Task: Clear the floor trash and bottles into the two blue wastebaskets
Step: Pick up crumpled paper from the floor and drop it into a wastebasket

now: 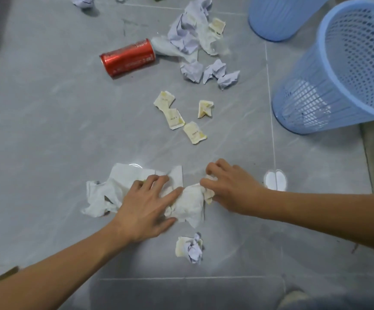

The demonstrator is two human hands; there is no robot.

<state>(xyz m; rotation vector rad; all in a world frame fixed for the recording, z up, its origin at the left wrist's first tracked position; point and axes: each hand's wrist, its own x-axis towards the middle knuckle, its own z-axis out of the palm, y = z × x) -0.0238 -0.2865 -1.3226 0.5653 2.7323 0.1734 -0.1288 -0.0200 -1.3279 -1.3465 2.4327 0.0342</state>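
**Both hands down on the crumpled tissue**

The crumpled tissue (188,204) lies on the grey floor (47,130) right in front of the person. The left hand (147,205) rests flat on it, fingers spread and fairly straight, pressing rather than clutching. The right hand (230,189) is at the tissue's right edge with fingers curled, pinching a bit of the paper.

Just below the hands sits a small paper ball (190,247). Beyond them, four cream sachets (172,118) lie scattered, close together. Farther off a red can (128,57) lies on its side, its far end touching a heap of white and pale purple paper (190,36).

To the right a blue wastebasket (342,86) shows some white paper through its mesh. A second blue wastebasket (277,16) stands behind it.
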